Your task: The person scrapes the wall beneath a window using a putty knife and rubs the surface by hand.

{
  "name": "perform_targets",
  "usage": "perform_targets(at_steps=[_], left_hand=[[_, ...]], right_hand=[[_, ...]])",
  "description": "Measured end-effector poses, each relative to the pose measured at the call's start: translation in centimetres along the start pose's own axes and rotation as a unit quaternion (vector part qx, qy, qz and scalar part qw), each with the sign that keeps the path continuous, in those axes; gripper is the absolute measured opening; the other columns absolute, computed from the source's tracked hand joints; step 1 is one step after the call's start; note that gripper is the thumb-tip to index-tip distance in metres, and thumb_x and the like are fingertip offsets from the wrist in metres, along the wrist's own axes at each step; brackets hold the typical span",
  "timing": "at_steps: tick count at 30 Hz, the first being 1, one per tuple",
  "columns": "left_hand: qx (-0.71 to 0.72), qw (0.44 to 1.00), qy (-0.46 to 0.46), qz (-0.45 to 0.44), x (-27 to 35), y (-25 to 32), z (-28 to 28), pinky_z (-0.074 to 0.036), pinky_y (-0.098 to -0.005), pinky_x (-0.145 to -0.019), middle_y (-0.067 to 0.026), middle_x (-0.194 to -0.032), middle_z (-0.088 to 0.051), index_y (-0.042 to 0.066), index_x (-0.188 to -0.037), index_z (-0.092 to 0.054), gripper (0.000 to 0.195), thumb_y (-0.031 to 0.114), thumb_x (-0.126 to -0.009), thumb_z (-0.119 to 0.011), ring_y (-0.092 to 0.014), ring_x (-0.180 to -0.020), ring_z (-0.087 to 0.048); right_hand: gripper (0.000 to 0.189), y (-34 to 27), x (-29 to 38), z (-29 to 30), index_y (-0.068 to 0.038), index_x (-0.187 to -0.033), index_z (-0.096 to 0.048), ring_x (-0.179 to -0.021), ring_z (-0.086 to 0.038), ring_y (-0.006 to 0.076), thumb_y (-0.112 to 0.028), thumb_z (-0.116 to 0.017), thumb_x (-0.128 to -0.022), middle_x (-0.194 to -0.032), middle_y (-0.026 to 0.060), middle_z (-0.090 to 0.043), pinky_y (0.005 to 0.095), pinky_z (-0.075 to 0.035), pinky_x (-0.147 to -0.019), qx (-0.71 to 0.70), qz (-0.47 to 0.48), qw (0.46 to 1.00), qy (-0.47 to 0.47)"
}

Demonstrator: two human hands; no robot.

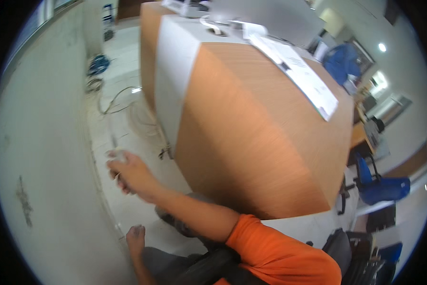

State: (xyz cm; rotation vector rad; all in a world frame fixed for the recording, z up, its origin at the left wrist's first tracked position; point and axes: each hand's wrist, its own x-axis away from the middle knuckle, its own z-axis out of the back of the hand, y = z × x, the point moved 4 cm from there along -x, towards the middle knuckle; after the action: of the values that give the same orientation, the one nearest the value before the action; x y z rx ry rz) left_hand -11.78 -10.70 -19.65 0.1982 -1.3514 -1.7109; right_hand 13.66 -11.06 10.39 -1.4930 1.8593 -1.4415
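My right hand [137, 176] reaches out over the floor, with the orange sleeve behind it. Its fingers are closed around a slim tool [116, 144], whose thin shaft points away from me; motion blur hides its exact kind. Lower down, beside the wall, is my left hand [136, 237] with its fingers bent together. Whether it holds anything small cannot be made out. Between the pale wall [49, 142] and a wood-veneer desk [235, 142], loose cables [117, 101] lie on the light floor [124, 210].
A clipboard with papers [306, 76] rests on the desk's wooden surface, near a monitor [267, 17]. Farther along the wall are a blue coil [98, 65] and a cable bundle [94, 85]. Blue office chairs [384, 188] stand to the right.
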Motion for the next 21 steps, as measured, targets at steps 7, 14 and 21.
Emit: perform_targets(at_steps=[7, 14, 21], left_hand=[[0.009, 0.996, -0.056, -0.068, 2.2, 7.8, 5.1, -0.061, -0.0407, -0.099, -0.0195, -0.119, -0.079, -0.002, -0.128, -0.072, 0.041, 0.032, -0.105, -0.076, -0.028, -0.113, -0.077], [-0.096, 0.980, -0.041, -0.168, 4.4, 15.8, 7.9, -0.059, -0.0445, -0.100, -0.0210, -0.126, -0.076, -0.002, -0.131, -0.071, 0.051, 0.040, -0.102, -0.078, -0.032, -0.117, -0.073], [0.073, 0.969, -0.017, -0.235, 10.5, 27.5, 11.7, -0.060, -0.0393, -0.095, -0.0164, -0.113, -0.079, -0.003, -0.130, -0.071, 0.045, 0.029, -0.100, -0.081, -0.025, -0.104, -0.076]], right_hand=[[0.018, -1.0, 1.8, 3.1, -0.012, -0.105, -0.063, -0.056, -0.049, 0.0062, -0.029, -0.068, -0.105, -0.083, -0.0002, -0.061, 0.0219, -0.037, -0.046, -0.013, 0.041, 0.994, 0.102], [0.040, 1.0, 0.9, -0.8, -0.009, -0.136, -0.059, -0.055, -0.050, 0.0065, -0.042, -0.058, -0.113, -0.084, 0.0026, -0.061, 0.0222, -0.036, -0.045, -0.037, 0.009, 0.999, 0.009], [0.041, -1.1, 1.2, -1.3, -0.009, -0.142, -0.059, -0.057, -0.050, 0.0057, -0.036, -0.060, -0.111, -0.087, 0.0011, -0.061, 0.0218, -0.035, -0.045, 0.042, -0.022, 0.999, -0.022]])
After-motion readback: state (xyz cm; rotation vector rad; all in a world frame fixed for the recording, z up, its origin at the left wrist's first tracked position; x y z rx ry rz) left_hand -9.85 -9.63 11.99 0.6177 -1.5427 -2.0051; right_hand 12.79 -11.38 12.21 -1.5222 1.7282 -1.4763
